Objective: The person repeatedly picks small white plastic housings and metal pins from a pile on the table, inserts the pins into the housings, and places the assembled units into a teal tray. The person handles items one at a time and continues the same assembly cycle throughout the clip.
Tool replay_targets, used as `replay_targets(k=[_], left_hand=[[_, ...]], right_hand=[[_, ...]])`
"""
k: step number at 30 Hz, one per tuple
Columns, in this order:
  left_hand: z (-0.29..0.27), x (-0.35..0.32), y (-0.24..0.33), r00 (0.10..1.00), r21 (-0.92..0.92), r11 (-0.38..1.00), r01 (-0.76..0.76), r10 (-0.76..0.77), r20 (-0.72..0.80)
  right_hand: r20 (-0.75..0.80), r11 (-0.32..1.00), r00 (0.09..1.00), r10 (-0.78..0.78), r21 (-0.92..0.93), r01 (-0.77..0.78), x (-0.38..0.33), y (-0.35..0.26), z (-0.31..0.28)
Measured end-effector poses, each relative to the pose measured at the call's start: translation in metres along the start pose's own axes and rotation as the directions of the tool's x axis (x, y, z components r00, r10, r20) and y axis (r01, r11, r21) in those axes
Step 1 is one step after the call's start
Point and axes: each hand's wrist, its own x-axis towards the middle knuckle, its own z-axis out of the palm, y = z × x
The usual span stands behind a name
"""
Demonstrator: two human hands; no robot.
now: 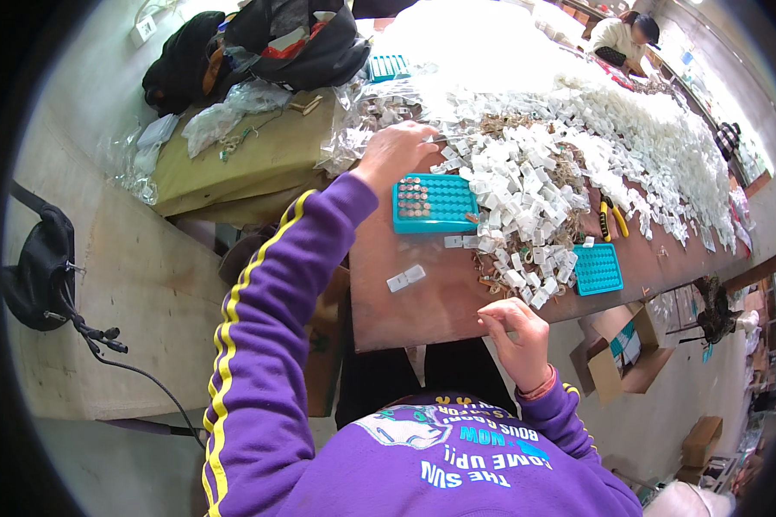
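My left hand (395, 153) is stretched out beyond the far left corner of a teal tray (437, 227). Its fingertips are drawn together near loose clear plastic, and what they hold is too small to make out. Small round, pinkish-silver pieces (414, 197) fill rows in the left part of that tray; the other hollows there show bare teal. Over the near table edge, my right hand (519, 338) is raised with thumb and fingers pinched; anything between them is hidden. Beside the tray spreads a heap of small white plastic cases (526, 172), and one case (406, 277) lies apart near the front.
Yellow-and-black pliers (612, 220) lie right of the heap, above a second teal tray (598, 270). A far larger white heap (655, 129) covers the back. Black bags (293, 43) stand back left. An open carton (622, 349) sits below the table's right side. Another person (621, 39) works far right.
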Motion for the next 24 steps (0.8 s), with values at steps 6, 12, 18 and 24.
replay_targets(k=[6, 12, 18, 24], left_hand=[[0.061, 0.048, -0.012, 0.905, 0.150, 0.949, 0.279, -0.312, 0.289], [0.076, 0.059, -0.019, 0.857, -0.095, 0.888, 0.450, -0.400, 0.325], [0.035, 0.048, 0.017, 0.983, -0.204, 0.970, -0.132, 0.101, -0.156], [0.004, 0.018, 0.059, 0.924, -0.584, 0.809, 0.072, -0.275, -0.266]], right_hand=[[0.005, 0.998, 0.999, 0.039, -0.043, -0.039, -0.009, 0.005, -0.022], [-0.031, 0.996, 0.996, 0.081, -0.029, -0.082, -0.010, 0.008, -0.031], [-0.063, 0.942, 0.981, -0.181, -0.298, 0.154, 0.039, 0.021, -0.032], [0.111, 0.727, 0.963, -0.247, -0.635, 0.260, 0.110, 0.048, 0.004]])
